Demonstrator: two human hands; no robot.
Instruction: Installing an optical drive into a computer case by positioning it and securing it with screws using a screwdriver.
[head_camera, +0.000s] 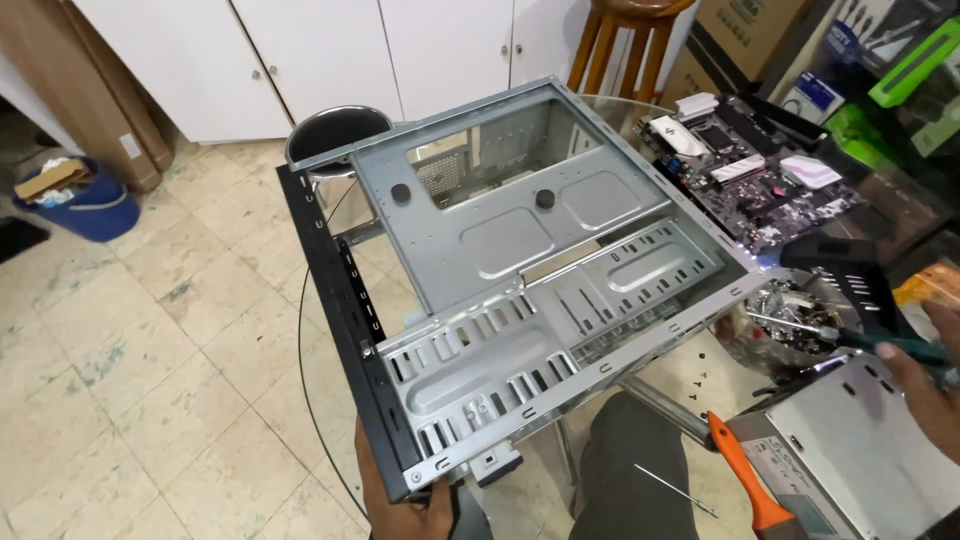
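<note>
The left hand (400, 500) grips the tilted computer case (520, 250) corner, the right hand (925, 385) closed on a screwdriver (850, 335) — better keep the case steady on the bench (690, 375).

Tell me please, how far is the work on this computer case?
Done: the metal computer case is stripped bare, with no board inside. In hand: the left hand grips its black front corner and tilts it over the glass table, while the right hand holds a green-handled screwdriver. Left: the motherboard and power supply lie outside, unmounted.

Motherboard (762, 178), wooden stool (625, 40), blue bucket (85, 205)
</note>
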